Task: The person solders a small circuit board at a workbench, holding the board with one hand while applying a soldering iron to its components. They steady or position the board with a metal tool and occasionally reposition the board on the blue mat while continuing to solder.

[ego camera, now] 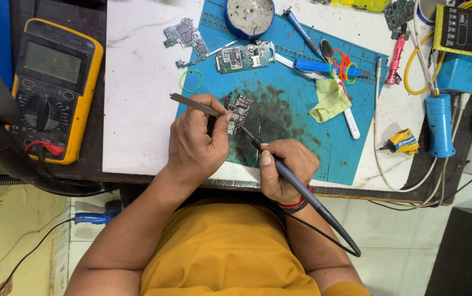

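Note:
My left hand [197, 143] grips metal tweezers [192, 103] whose tips reach a small dark circuit board [238, 112] lying on the stained blue work mat [301, 115]. My right hand [284, 167] holds a black soldering iron [296, 183] like a pen, its tip touching the lower edge of that board. The iron's cable trails back past my right wrist over my orange shirt.
A yellow multimeter [55, 87] sits at the left. On the mat lie two more circuit boards [244, 56], a round tin [249, 16], a green rubber ring [191, 81], a yellow-green cloth [329, 101] and blue tools. A blue hot-air handle [439, 123] hangs at the right.

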